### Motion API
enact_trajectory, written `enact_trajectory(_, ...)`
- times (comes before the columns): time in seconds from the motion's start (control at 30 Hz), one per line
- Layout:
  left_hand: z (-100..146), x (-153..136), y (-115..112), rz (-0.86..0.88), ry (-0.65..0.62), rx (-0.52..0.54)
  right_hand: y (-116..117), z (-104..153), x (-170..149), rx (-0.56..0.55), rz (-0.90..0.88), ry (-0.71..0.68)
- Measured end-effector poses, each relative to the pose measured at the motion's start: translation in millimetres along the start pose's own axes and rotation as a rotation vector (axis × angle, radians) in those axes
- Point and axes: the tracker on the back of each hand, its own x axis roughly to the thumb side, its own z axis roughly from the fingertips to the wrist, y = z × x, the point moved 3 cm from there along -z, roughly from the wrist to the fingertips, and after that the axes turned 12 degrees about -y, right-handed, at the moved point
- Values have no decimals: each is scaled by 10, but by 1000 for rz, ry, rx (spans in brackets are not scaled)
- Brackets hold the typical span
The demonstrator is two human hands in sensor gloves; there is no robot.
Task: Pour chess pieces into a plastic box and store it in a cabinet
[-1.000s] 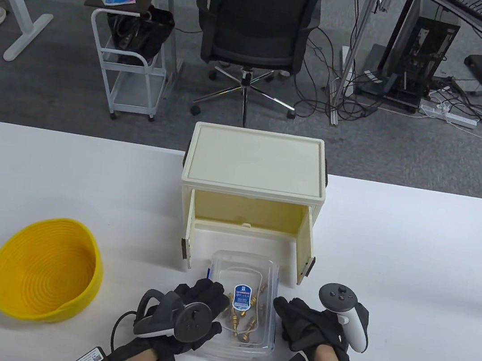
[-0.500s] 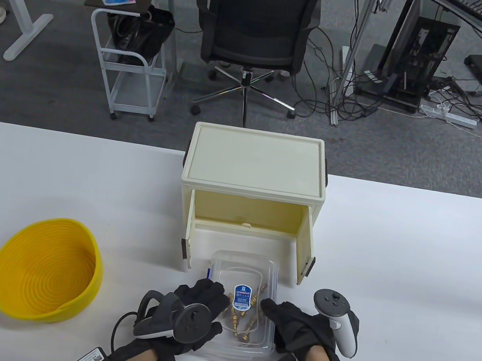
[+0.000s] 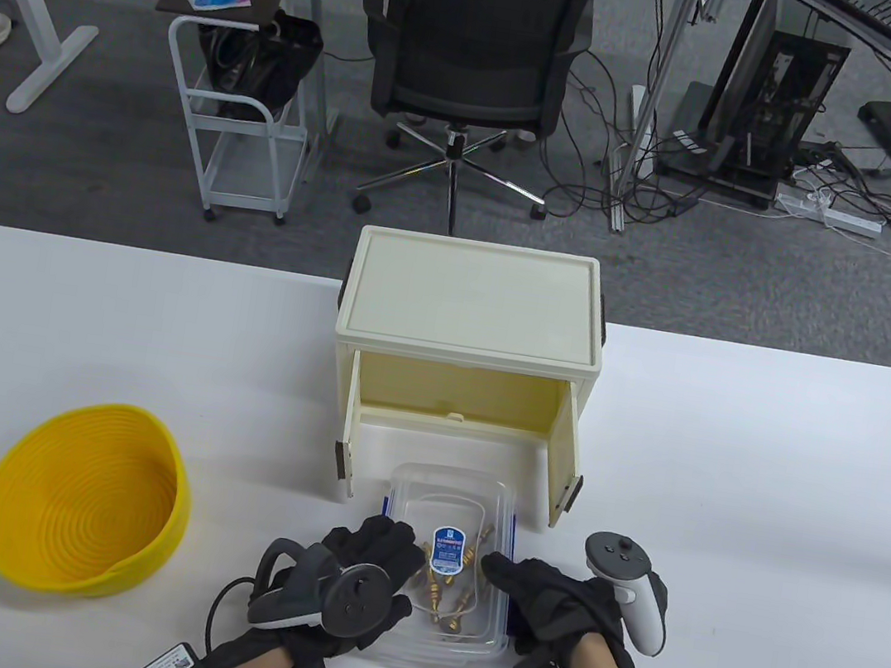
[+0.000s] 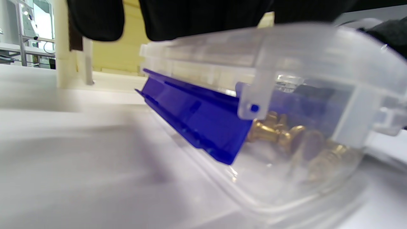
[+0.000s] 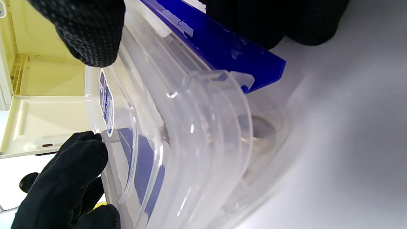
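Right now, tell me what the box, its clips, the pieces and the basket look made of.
Box: clear glossy plastic; the contents show through.
Clips: opaque blue plastic, moulded ridges.
Pieces: gold, shiny, likely metal or metallic-coated plastic.
Basket: yellow, matte, coiled rings, probably woven cord.

Clear glossy plastic box [image 3: 447,569], shiny brass-looking chess pieces [image 3: 448,594], probably metal; my gloves are matt knit cloth.
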Motion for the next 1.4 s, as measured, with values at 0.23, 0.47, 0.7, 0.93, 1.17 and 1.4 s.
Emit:
enact_trajectory(0.23, -3, 4, -5, -4, -1, 1, -35, 3, -20, -3, 19, 14)
enact_trajectory(0.47, -4, 2, -10, -3, -1, -1, -72, 63, 102, -53, 162, 23)
enact_trajectory(0.7, -3, 1, -13, -3, -1, -5, -13, 185, 379, -166, 481, 6)
enact_trajectory(0.93, -2, 3, -16, -7, -2, -6, 145, 292, 603, -297, 787, -67)
enact_trajectory(1.17, -1, 7, -19, -12, -4, -6, 263, 272, 595, -260, 762, -102)
enact_trajectory(1.4, 3, 13, -26, -11, -7, 0, 342, 219, 470, -279, 464, -205)
